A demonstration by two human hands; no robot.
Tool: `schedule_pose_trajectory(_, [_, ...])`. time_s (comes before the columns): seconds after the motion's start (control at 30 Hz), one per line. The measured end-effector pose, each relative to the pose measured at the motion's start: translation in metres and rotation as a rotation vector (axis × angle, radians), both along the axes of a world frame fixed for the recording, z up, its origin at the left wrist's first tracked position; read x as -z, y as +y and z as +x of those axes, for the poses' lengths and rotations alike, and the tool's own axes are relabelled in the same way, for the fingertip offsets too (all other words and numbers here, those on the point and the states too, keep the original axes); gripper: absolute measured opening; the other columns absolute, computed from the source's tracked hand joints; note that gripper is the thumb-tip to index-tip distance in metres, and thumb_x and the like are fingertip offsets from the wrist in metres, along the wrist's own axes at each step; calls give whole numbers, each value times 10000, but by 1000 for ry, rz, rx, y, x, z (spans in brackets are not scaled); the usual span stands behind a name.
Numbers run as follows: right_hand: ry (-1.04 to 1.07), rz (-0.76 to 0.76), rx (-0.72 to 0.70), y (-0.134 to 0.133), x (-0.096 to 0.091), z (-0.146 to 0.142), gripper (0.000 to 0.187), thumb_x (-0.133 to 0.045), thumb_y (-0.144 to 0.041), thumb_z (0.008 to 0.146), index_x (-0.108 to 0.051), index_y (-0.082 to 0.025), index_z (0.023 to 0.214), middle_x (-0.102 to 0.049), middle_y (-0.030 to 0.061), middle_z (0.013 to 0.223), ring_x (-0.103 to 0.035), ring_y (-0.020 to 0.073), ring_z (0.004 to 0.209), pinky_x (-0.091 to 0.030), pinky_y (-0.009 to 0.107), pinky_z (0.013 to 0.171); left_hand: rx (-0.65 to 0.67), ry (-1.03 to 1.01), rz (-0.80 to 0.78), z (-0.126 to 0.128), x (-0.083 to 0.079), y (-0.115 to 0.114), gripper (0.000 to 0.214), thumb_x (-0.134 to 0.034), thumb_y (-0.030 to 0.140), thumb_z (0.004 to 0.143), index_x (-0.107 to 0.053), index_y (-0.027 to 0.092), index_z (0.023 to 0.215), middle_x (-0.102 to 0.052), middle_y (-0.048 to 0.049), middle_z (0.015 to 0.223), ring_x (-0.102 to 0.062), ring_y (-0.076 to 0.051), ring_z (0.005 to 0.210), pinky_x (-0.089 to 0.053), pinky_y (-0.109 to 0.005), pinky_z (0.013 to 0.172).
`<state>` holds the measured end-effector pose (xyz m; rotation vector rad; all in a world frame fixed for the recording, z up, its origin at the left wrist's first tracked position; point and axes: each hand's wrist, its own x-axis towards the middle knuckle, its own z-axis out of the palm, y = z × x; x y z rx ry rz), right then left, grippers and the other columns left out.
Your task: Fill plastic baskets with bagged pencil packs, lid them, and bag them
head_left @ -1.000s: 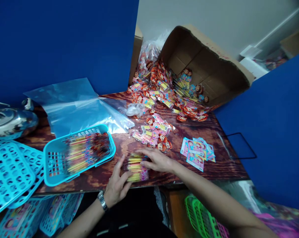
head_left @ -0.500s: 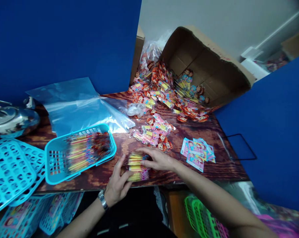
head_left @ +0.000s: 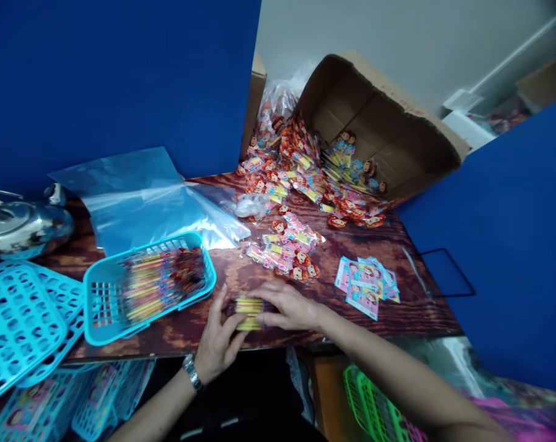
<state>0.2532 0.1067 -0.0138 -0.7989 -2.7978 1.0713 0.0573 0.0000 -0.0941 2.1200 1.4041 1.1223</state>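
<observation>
On the table in front of me lies a small stack of packets (head_left: 249,314) with yellow sticks showing, slightly blurred. My left hand (head_left: 219,339) presses on its left end, thumb and fingers curled around it. From the other side my right hand (head_left: 287,307) grips the same stack, its fingers over the top and its thumb on the near part. The right ends of the packets are hidden under that hand. To the left, a blue plastic basket (head_left: 103,331) holds many similar packets laid side by side. Loose packets with red-haired doll figures (head_left: 282,248) lie just beyond my hands.
A tipped cardboard box (head_left: 397,123) spills a heap of packets (head_left: 305,172) at the back. Printed cards (head_left: 363,288) lie at right. Clear plastic sheets (head_left: 139,202), a metal kettle (head_left: 24,221) and blue perforated basket pieces (head_left: 19,325) are at left.
Both hands have drawn closer together around the stack. The right hand has shifted left, and less of the packets shows between them.
</observation>
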Motion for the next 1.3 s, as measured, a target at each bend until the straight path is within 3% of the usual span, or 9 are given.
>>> schedule_pose_trajectory(0.13, [-202, 148, 3, -12, 2, -5, 842, -712, -502, 692, -344, -168, 1372, -485, 156, 1255, -464, 321, 1146, -443, 436, 894, -70, 34, 15, 0, -9, 7, 565, -569, 162, 832, -345, 193, 1350, -32, -180, 1526, -222, -355, 1369, -400, -498, 1003])
schedule_pose_trajectory(0.33, [-371, 270, 21, -26, 8, -14, 661, -632, -313, 781, -337, -125, 1341, -505, 162, 1171, -522, 292, 1058, -498, 397, 799, 37, 355, 18, -1, -29, 25, 792, -580, 279, 818, -141, 143, 1462, -139, -197, 1518, -118, -401, 1383, -283, -553, 1052])
schedule_pose_trajectory(0.5, [-330, 223, 15, -23, 4, -10, 677, -634, -314, 774, -329, -118, 1346, -522, 170, 1184, -532, 273, 1051, -481, 381, 819, 111, 420, 5, 3, -27, 33, 842, -516, 294, 859, 37, 84, 1459, -518, -197, 1278, -492, -301, 1164, -403, -457, 969])
schedule_pose_trajectory(0.6, [-114, 94, -19, 4, -1, 0, 620, -630, -408, 790, -405, -154, 1308, -556, 121, 1179, -530, 230, 1074, -449, 333, 877, 121, 408, -54, 4, -26, 34, 799, -452, 261, 877, 73, 88, 1455, -584, -169, 1148, -566, -254, 986, -464, -400, 877])
schedule_pose_trajectory(0.67, [-42, 98, 128, 28, 0, 8, 456, -520, -424, 876, -473, -180, 1258, -576, 92, 1172, -534, 196, 1076, -428, 309, 908, 127, 400, -32, 3, -26, 33, 775, -427, 235, 875, 65, 99, 1458, -573, -163, 1155, -546, -259, 1008, -457, -408, 888])
schedule_pose_trajectory(0.8, [-408, 355, 585, 54, 20, 13, 474, -477, -379, 900, -442, -166, 1322, -464, 163, 1334, -432, 281, 1207, -354, 449, 999, 139, 386, 70, 1, -22, 30, 717, -436, 193, 855, -68, 124, 1466, -553, -144, 1184, -484, -276, 1103, -415, -442, 948])
schedule_pose_trajectory(1.03, [-391, 409, 323, 35, 35, -2, 521, -430, -541, 888, -383, -333, 1364, -459, 47, 1362, -443, 268, 1168, -440, 428, 901, 145, 366, 225, 0, -8, 26, 518, -424, 137, 825, -378, 150, 1340, -583, -103, 1113, -531, -221, 1031, -456, -348, 889])
schedule_pose_trajectory(1.2, [-466, 352, 476, 78, 20, 10, 392, -313, -433, 957, -514, -288, 1260, -610, 50, 1156, -551, 196, 1057, -436, 321, 892, 170, 366, 222, -1, -12, 25, 462, -435, 155, 814, -445, 162, 1276, -604, -92, 1081, -560, -202, 991, -475, -308, 855])
schedule_pose_trajectory(1.3, [-492, 375, 542, 109, 16, 18, 434, -377, -301, 932, -405, -220, 1358, -492, 102, 1333, -454, 221, 1204, -384, 349, 966, 161, 362, 199, -1, -11, 25, 460, -446, 165, 813, -446, 168, 1273, -607, -92, 1075, -565, -201, 981, -480, -308, 849])
